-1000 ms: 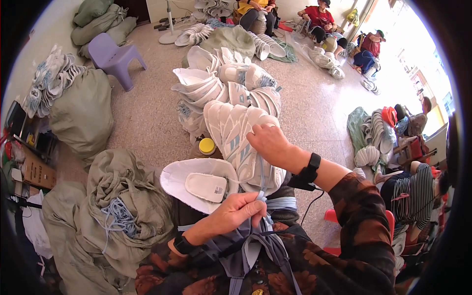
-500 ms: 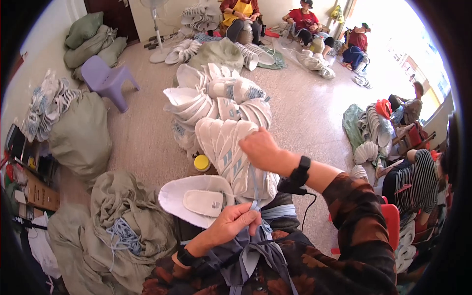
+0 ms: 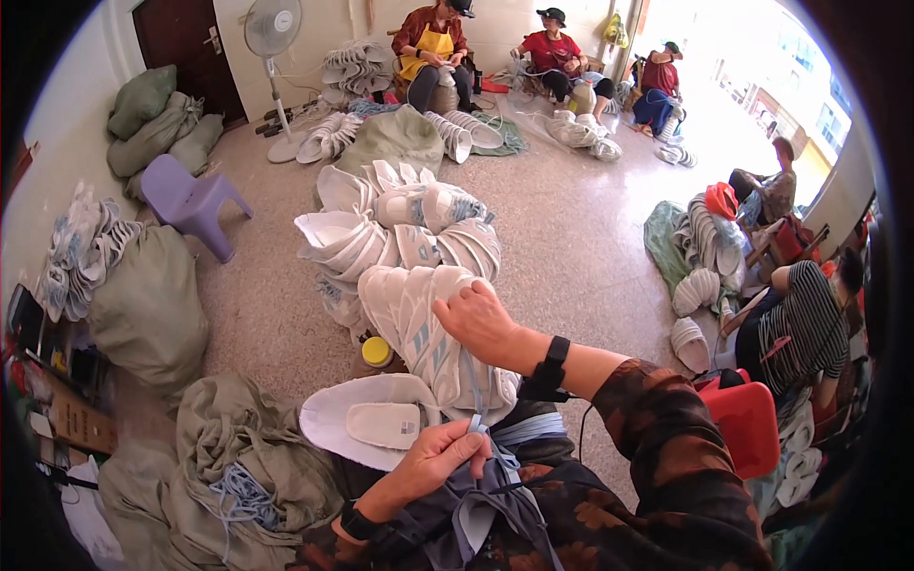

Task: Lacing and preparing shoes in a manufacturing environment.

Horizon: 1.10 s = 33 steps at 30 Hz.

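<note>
a light blue lace (image 3: 479,425) is pinched between the thumb and fingers of the left hand (image 3: 440,459), and the lace is stretched upward from that hand to the near end of a nested stack of white shoe uppers (image 3: 405,309). the stack is set just ahead of the left hand and is touched on its upper right part by the right hand (image 3: 476,326), whose fingers are curled inward; whether anything is gripped by them cannot be told, since the fingertips are hidden. to the left of the left hand and slightly ahead, a single white upper (image 3: 322,419) is laid, with a white insole-shaped piece (image 3: 376,424) inside. left of the right hand, across the stack, a yellow lid (image 3: 377,352) can be seen. beyond the right hand, more white uppers (image 3: 400,228) are heaped in curved rows. well to the left of the left hand, a tangle of blue cords (image 3: 246,497) is held in an olive cloth (image 3: 219,409). right of the right hand, past the patterned sleeve (image 3: 676,447), a red stool (image 3: 747,438) is placed.
</note>
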{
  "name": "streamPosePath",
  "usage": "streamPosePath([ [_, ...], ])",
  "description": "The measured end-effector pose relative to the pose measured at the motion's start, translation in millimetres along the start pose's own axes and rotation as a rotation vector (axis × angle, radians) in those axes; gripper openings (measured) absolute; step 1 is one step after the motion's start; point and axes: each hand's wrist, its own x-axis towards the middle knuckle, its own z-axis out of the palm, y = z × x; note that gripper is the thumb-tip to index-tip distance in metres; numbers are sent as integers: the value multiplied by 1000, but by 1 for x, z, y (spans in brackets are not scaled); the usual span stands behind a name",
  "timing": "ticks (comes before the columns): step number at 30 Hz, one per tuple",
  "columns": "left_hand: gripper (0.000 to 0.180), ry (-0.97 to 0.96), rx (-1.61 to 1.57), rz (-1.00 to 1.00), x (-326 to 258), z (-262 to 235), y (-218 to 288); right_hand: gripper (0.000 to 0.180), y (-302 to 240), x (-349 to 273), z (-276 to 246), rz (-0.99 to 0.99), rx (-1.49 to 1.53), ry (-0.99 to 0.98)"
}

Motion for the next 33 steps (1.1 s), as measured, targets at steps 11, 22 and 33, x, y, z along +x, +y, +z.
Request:
streamPosePath([
  [11, 25, 109, 218, -70, 5, 4, 22, 33, 26, -71, -66, 337, 1072, -30],
  [22, 17, -76, 894, 197, 49, 30, 21, 24, 5, -169, -100, 454, 1716, -565],
  [33, 26, 87, 565, 171, 56, 3, 5, 19, 51, -121, -22, 568, 1285, 83],
])
